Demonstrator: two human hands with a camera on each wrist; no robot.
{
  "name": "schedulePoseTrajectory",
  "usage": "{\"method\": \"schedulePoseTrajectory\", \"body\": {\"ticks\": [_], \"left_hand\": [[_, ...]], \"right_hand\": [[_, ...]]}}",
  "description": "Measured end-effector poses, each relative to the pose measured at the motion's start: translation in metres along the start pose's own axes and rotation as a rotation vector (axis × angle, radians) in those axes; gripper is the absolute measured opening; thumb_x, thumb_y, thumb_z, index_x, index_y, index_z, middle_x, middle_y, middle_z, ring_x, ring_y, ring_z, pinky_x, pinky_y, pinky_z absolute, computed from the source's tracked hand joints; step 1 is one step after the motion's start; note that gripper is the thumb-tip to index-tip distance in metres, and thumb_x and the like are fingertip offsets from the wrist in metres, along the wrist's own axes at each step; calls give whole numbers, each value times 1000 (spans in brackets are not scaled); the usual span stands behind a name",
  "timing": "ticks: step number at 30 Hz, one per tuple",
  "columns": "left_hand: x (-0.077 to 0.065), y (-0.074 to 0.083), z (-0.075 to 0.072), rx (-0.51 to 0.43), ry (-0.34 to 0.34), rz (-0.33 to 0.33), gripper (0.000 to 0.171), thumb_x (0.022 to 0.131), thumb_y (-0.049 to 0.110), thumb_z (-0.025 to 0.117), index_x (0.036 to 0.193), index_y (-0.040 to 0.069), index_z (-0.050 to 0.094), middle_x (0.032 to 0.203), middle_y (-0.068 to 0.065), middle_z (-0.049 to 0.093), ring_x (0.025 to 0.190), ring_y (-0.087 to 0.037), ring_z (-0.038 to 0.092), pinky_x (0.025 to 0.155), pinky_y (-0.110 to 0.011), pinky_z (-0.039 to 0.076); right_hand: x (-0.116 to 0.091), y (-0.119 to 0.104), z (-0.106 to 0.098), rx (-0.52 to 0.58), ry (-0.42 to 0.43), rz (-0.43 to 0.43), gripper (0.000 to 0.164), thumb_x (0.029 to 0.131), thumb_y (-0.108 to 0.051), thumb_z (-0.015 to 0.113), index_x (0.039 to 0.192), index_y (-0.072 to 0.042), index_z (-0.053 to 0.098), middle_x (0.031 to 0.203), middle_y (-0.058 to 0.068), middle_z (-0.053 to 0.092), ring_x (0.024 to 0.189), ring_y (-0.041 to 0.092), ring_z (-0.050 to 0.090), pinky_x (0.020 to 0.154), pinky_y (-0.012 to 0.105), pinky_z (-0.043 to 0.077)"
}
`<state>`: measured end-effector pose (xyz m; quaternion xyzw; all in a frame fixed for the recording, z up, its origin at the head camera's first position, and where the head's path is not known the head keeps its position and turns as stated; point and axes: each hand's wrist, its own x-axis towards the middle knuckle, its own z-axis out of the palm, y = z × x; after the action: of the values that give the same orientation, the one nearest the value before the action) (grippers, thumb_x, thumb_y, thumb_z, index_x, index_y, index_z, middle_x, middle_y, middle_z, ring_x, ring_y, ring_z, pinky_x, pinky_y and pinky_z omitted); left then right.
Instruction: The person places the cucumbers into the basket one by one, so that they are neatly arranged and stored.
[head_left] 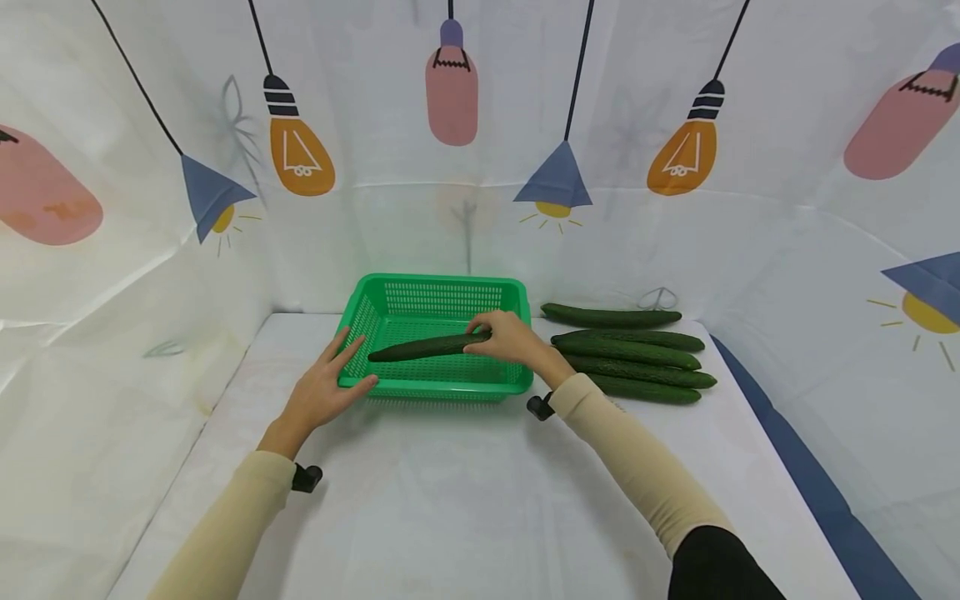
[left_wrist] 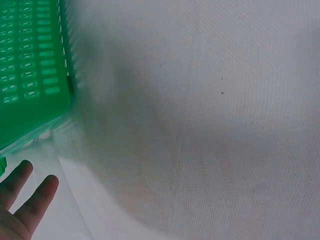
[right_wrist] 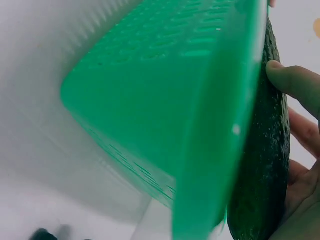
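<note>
Head: cucumber (head_left: 420, 347) gripped in right hand (head_left: 510, 337); over basket (head_left: 438, 388)

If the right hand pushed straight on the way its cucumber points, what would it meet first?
Most likely the left hand, spread at the left side of the basket: the held cucumber aims toward it, though depth is unclear.

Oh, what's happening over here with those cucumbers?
A person's right hand is holding one cucumber by its end, over a green plastic basket. The left hand is at the basket's near left corner, fingers spread. Five more cucumbers lie side by side on the white-covered table, right of the basket.
</note>
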<state>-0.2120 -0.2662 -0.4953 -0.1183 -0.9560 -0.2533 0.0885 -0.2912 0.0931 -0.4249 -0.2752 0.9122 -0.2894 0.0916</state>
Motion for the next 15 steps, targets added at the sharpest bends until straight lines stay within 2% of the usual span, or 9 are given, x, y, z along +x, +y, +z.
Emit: {"method": "schedulePoseTrajectory", "body": {"ticks": [10, 15], "left_hand": [[0, 0, 0, -2, -2, -3, 81, 95, 58, 65, 162, 24, 35, 173, -9, 20, 141, -49, 46, 85, -63, 54], [1, 0, 0, 3, -16, -6, 82, 95, 59, 64, 163, 23, 34, 173, -9, 18, 142, -48, 46, 86, -63, 54]], "right_hand": [[-6, -6, 10, -6, -6, 17, 35, 93, -33, 78, 123, -15, 73, 125, 9, 72, 113, 25, 69, 88, 41, 59], [-8, -9, 16, -25, -45, 6, 35, 93, -29, 79, 124, -14, 72, 127, 9, 71, 118, 26, 68, 92, 42, 58]]}}
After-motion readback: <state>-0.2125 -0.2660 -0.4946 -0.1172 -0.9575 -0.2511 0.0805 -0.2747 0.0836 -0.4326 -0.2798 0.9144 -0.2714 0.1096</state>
